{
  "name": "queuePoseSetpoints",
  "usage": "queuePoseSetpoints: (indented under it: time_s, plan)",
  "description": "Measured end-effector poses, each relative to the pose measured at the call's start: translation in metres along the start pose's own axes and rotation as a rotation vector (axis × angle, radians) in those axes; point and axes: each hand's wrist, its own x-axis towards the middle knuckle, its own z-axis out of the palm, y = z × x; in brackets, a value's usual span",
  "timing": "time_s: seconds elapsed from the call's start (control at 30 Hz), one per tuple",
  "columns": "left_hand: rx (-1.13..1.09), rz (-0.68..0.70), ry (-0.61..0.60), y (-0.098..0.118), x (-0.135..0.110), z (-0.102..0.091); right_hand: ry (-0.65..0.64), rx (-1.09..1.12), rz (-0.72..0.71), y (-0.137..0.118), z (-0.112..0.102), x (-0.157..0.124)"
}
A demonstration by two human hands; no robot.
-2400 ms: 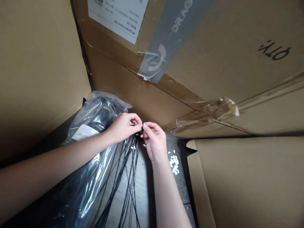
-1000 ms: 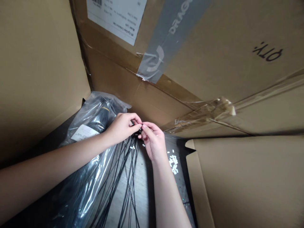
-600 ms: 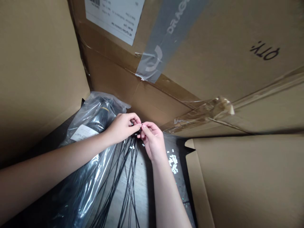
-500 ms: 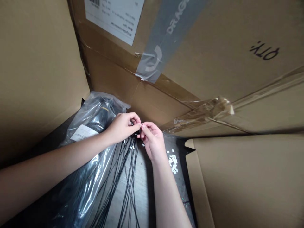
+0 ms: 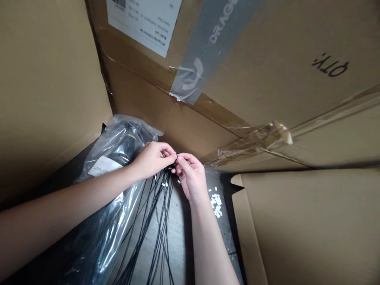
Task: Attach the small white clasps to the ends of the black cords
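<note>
My left hand [image 5: 152,158] and my right hand [image 5: 190,176] meet at their fingertips. Both pinch the gathered top of a bundle of thin black cables [image 5: 162,225], and the small ends between my fingers are mostly hidden. Below my hands the cables fan downward and spread over a grey surface. Several small white tabs [image 5: 164,184] sit on or among them close to my fingers. Under my left forearm lies a clear plastic bag [image 5: 118,144] holding black coiled material and a white label.
Brown cardboard box walls and flaps [image 5: 297,79] surround the scene, with grey tape [image 5: 204,51] and a white shipping label [image 5: 142,19] above. A scatter of white scraps [image 5: 216,205] lies on dark surface right of my right wrist. A cardboard flap edge stands at the right.
My hands have stayed pinched together at the bundle, with only small finger shifts. The view has drifted slightly, moving the cardboard and tape a little left.
</note>
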Motion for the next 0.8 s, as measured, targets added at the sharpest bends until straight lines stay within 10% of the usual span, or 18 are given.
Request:
queuePoseSetpoints:
  time_s: [0.8]
  plan:
    - [0.02,0.013,-0.046,0.0015,-0.0002,-0.0012,0.0,-0.001,-0.015,0.0013,-0.0015,0.0018]
